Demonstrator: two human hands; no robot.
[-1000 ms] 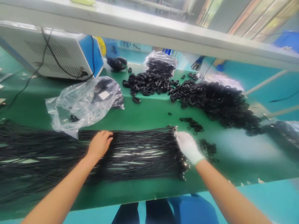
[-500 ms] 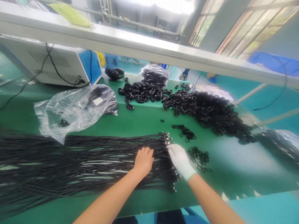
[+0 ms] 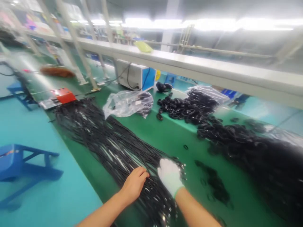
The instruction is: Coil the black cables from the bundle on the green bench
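A wide bundle of long black cables (image 3: 111, 145) lies along the green table, with shiny metal tips at its near right end. My left hand (image 3: 133, 184), bare, rests on the bundle's near edge, its fingers curled closed around some cables. Just to the right, my right hand (image 3: 169, 175) wears a white glove. Its fingers bend down over the cables close to the tips, and the fingertips are hidden. Beyond the gloved hand is a small pile of thin black rings (image 3: 216, 183), smeared by motion. A single black ring (image 3: 186, 147) lies apart from it.
A clear plastic bag (image 3: 120, 104) lies behind the cables. Heaps of black round parts (image 3: 184, 108) spread to the right. A white-and-blue box (image 3: 134, 75) stands under the raised white shelf (image 3: 189, 60). A red device (image 3: 63, 95) sits at the cables' far end. A blue stool (image 3: 21, 164) stands at left.
The view has swung left, bringing the stool and the cables' far end into sight. Both hands remain on the cables, and the gloved hand is now further in from the tips.
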